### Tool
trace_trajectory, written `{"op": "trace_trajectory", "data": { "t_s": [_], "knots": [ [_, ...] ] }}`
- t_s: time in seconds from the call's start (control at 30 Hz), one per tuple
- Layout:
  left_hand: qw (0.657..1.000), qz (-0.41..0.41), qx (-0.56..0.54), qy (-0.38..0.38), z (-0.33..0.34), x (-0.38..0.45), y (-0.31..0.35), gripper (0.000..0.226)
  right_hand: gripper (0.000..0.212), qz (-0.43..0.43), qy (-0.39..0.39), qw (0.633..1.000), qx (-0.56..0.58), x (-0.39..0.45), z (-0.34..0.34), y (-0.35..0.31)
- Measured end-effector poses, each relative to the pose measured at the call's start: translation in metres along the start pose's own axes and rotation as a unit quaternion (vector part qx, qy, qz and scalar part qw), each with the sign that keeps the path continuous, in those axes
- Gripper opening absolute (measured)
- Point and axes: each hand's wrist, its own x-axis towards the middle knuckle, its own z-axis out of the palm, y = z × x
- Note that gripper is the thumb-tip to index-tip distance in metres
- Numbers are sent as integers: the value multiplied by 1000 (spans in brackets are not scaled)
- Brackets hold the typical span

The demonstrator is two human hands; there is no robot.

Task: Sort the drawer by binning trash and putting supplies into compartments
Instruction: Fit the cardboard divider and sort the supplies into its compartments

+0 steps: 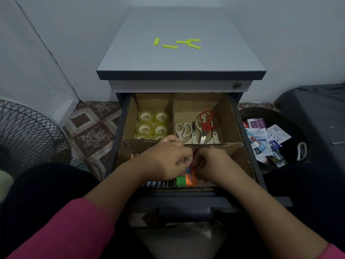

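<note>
Flanking grey cabinet top (179,58): patterned floor tiles (93,128), white wall (74,34).

– What is the room like?
– The walls (280,43) are plain and pale. It is a bit dim.
– And the floor?
– The floor (93,128) has small tiles in red, brown and white, in diamond shapes.
– What stands there?
– A grey cabinet (179,57) against the wall, with a dark edge and a little lock (237,85). A black wire fan (28,133) is on the left. A big dark thing (317,116) is on the right, but I cannot tell what it is.
</note>
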Motion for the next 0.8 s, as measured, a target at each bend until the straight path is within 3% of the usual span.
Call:
{"op": "trace_trajectory", "data": {
  "t_s": [0.17,0.53,0.7,0.8],
  "knots": [
    [1000,-4,1,-3,0,0,1,16,27,-18,7,999,-27,0,1,-2],
    [1000,-1,7,-9,-1,0,2,17,14,-26,15,998,-54,-1,2,-1],
    [1000,-4,13,-25,1,0,0,14,22,-39,14,998,-56,-1,1,2],
    [1000,-8,13,-21,0,-1,0,15,11,-44,18,998,-35,0,1,5]
  ]
}}
